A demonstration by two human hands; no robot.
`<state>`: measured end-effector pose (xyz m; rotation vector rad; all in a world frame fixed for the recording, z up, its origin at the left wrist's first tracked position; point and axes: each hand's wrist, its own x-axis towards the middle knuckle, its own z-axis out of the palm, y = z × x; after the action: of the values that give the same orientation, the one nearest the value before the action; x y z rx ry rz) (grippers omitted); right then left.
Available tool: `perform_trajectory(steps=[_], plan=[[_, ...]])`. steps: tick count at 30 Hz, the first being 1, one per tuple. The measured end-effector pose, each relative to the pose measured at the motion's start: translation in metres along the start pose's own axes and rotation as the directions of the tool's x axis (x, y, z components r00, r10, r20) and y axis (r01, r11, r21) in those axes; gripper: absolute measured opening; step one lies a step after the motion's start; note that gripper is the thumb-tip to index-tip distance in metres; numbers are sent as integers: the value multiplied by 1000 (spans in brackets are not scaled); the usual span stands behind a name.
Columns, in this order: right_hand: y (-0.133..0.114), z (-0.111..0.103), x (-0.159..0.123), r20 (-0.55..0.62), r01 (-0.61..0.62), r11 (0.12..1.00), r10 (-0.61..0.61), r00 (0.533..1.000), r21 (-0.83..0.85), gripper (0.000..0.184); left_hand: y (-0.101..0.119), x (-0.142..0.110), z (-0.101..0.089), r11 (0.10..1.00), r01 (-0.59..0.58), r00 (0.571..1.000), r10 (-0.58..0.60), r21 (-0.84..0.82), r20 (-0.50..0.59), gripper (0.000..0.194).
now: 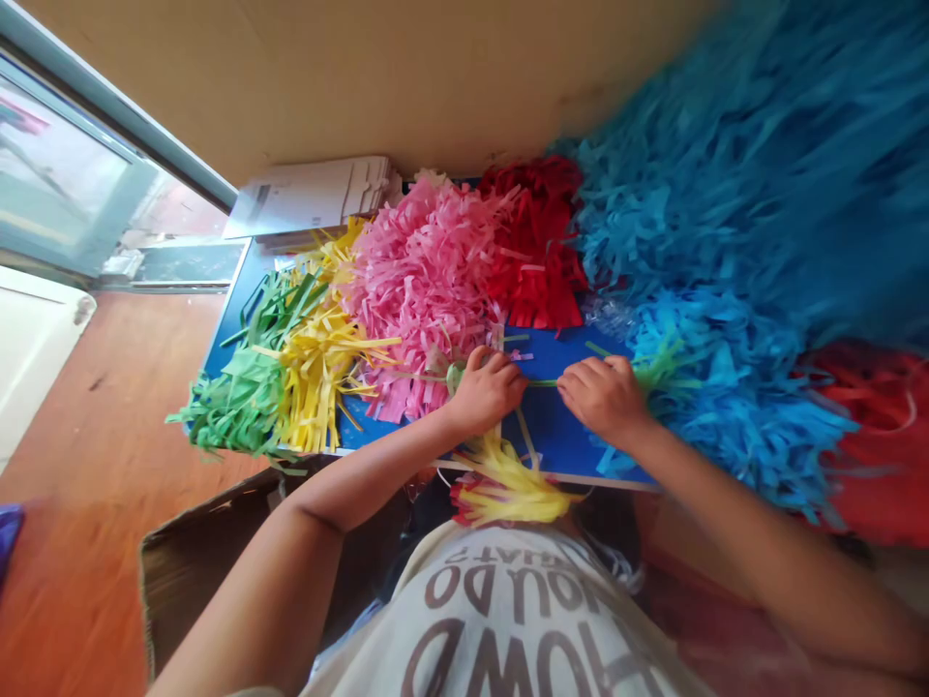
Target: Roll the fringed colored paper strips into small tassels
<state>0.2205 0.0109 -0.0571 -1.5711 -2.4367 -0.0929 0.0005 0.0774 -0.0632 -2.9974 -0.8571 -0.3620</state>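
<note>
Over the near half of the blue table (558, 440), both forearms slant inward from the bottom corners, so that the two hands almost meet, with a small gap between them. The left hand (488, 390) lies low over the tabletop, back turned up, knuckles bent and fingers curled nearly closed around one end of a thin green strand (541, 383); its fingertips are hidden beneath. The right hand (604, 399) mirrors it, back up and wrist slightly bent, its fingers folded and pointing toward the left hand, gripping the strand's other end. Between them the strand runs roughly straight and level, just above or on the table; which of these, I cannot tell. A light green tuft (664, 368) fans out beyond the right hand, over the blue fringe (726, 387). The left elbow is bent, its forearm crossing the table's front edge near a yellow tassel (519, 489), which hangs over that edge just below the left hand. Pink fringe (425, 271) is heaped just beyond the left hand, with red fringe (537, 247) behind it to the right.
</note>
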Motion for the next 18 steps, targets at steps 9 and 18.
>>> perform_trajectory(steps=[9,18], plan=[[15,5,-5,-41,-13,990,19,999,140,18,-7,-3,-7,990,107,993,-103,-97,50,26],[25,4,-18,-99,4,977,17,995,212,20,-14,-13,-9,968,165,985,-153,-188,76,24]])
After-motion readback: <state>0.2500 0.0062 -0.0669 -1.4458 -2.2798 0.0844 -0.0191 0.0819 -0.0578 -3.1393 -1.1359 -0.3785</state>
